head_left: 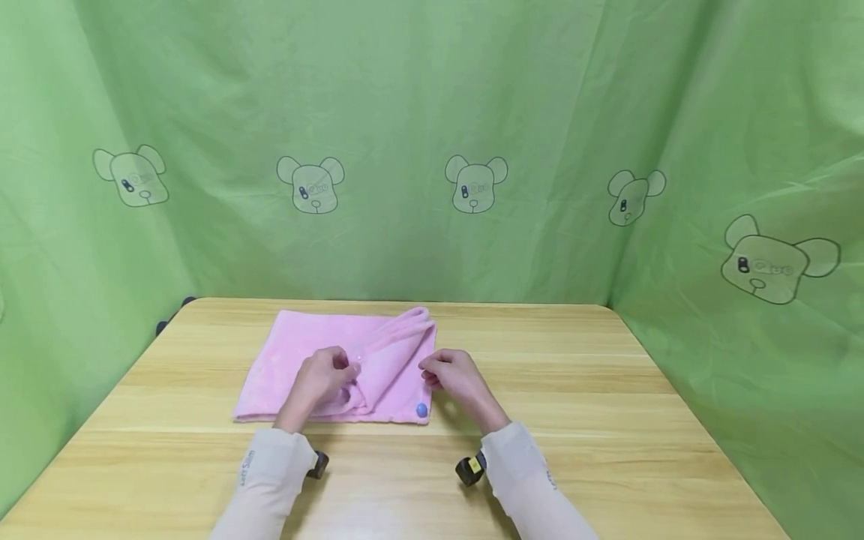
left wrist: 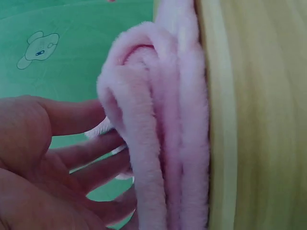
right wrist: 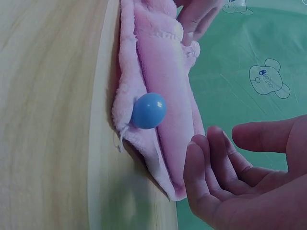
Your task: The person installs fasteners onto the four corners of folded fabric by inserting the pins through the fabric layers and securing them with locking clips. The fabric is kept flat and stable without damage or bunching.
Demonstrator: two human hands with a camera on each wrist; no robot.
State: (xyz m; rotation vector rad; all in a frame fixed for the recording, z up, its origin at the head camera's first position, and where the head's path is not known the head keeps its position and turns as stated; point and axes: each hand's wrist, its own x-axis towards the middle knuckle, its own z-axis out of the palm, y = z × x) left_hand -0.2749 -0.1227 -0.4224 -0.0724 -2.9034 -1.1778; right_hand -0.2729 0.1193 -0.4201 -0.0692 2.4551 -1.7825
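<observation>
A pink plush towel (head_left: 283, 360) lies folded on the table, its right part turned over in a raised diagonal fold (head_left: 394, 356). A shiny blue ball-shaped button (right wrist: 149, 110) sits at its near right corner, with loose thread beside it. My left hand (head_left: 327, 375) is over the middle of the towel. In the left wrist view its thumb reaches the bunched fold, and its spread fingers run behind the cloth, which hides their tips. My right hand (head_left: 455, 375) hovers at the towel's right edge, fingers slightly bent, with nothing between thumb and fingers.
The towel lies on a light wood-grain table (head_left: 574, 420). Green curtains (head_left: 405, 247) with bear-head drawings enclose its back and sides. Each wrist carries a small black camera, such as the right one (head_left: 470, 470), close above the table's near part.
</observation>
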